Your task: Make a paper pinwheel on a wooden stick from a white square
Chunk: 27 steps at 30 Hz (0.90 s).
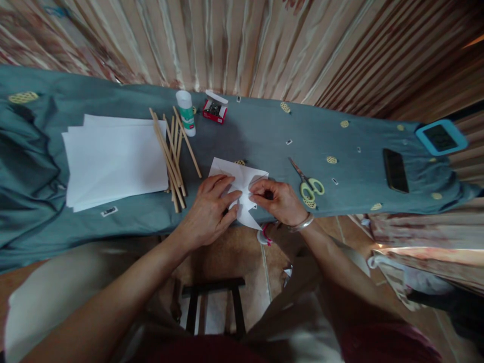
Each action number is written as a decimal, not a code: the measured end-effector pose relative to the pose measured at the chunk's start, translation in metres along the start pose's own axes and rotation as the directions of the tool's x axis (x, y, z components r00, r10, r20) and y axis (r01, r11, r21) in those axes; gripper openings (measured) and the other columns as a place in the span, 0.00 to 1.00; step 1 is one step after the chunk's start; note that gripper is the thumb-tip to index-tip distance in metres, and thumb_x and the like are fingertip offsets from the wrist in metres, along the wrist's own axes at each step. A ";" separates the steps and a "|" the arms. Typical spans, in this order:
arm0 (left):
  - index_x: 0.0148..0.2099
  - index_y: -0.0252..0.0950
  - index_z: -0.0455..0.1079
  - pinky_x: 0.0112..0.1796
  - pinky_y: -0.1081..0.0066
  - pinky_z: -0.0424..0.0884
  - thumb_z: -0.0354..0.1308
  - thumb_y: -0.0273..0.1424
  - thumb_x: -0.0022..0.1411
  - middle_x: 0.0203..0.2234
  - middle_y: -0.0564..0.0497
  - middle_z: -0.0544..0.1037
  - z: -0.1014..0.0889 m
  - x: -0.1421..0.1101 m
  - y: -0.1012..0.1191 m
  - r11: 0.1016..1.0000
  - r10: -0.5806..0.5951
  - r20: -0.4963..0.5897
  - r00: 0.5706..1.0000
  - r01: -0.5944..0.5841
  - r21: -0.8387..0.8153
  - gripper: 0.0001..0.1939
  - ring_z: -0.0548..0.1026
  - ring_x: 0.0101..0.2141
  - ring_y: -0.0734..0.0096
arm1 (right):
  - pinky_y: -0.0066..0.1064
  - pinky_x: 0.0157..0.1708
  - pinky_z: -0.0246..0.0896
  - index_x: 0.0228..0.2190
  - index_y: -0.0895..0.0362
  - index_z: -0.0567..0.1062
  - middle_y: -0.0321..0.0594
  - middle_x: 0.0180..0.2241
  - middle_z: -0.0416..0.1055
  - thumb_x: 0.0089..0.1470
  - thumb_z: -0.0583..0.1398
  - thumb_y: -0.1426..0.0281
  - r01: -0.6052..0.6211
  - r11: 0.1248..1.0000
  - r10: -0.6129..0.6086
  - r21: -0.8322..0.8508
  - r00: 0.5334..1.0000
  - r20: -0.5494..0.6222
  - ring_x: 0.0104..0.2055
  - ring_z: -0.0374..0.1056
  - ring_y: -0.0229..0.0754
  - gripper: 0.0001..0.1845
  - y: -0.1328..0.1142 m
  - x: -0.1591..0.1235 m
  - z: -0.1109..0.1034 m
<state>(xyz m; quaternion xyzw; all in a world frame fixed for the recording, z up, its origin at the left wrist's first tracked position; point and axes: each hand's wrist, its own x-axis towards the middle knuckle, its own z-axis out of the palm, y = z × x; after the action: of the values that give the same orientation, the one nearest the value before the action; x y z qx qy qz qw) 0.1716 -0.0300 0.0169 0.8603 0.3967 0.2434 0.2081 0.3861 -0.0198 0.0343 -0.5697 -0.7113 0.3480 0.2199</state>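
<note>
A white paper pinwheel (pixel 236 170), cut and with corners bent toward its middle, is at the near edge of the cloth-covered table. My left hand (pixel 212 207) holds its left side, fingers curved over the paper and thumb low near the edge. At the centre, my right hand (pixel 278 200) pinches the paper between thumb and fingertips; whether a small pin is also in that pinch is hidden. One pointed paper flap hangs down toward me. Green-handled scissors (pixel 310 186) lie just right of my right hand.
Left of the pinwheel are several wooden sticks (pixel 172 156) and a stack of white paper (pixel 115 164). Behind stand a glue bottle (pixel 185 113) and an open red box (pixel 215 111) of small metal pieces. A phone (pixel 395 170) and blue-framed device (pixel 441 137) lie far right.
</note>
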 end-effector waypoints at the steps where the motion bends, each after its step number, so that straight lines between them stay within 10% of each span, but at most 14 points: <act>1: 0.51 0.35 0.71 0.57 0.48 0.57 0.44 0.35 0.67 0.55 0.40 0.67 0.000 0.000 0.000 1.000 0.004 0.000 1.000 -0.004 0.013 0.19 0.59 0.57 0.51 | 0.28 0.31 0.61 0.32 0.58 0.76 0.35 0.26 0.73 0.50 0.63 0.71 -0.001 1.000 0.001 0.004 1.000 0.001 0.28 0.67 0.36 0.05 0.000 0.000 0.000; 16: 0.47 0.35 0.75 0.59 0.42 0.51 0.46 0.33 0.66 0.54 0.42 0.71 -0.001 0.005 0.001 0.996 -0.018 0.011 1.000 0.017 0.082 0.18 0.59 0.60 0.50 | 0.28 0.33 0.63 0.34 0.56 0.76 0.35 0.27 0.76 0.50 0.64 0.71 0.056 0.991 -0.061 -0.119 0.997 -0.040 0.30 0.71 0.38 0.07 -0.004 -0.003 0.000; 22: 0.46 0.34 0.76 0.60 0.43 0.51 0.45 0.32 0.67 0.53 0.41 0.72 -0.002 0.008 0.001 0.994 -0.014 0.012 1.000 0.013 0.105 0.18 0.59 0.60 0.50 | 0.38 0.51 0.62 0.46 0.60 0.75 0.48 0.45 0.76 0.59 0.58 0.65 0.139 0.947 -0.208 -0.290 0.953 -0.222 0.48 0.71 0.47 0.16 0.008 0.009 -0.015; 27: 0.44 0.34 0.77 0.60 0.42 0.50 0.45 0.33 0.67 0.51 0.42 0.73 -0.002 0.011 0.002 0.993 -0.015 0.008 1.000 0.014 0.121 0.19 0.60 0.60 0.50 | 0.42 0.58 0.56 0.50 0.65 0.73 0.55 0.53 0.70 0.60 0.55 0.67 0.117 0.877 -0.198 -0.466 0.972 -0.129 0.56 0.64 0.51 0.20 0.015 0.033 -0.016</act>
<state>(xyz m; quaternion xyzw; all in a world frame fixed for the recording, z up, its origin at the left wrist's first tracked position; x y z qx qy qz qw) 0.1775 -0.0224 0.0225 0.8694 0.4161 0.2134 0.1595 0.3992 0.0180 0.0312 -0.5731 -0.7954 0.1022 0.1689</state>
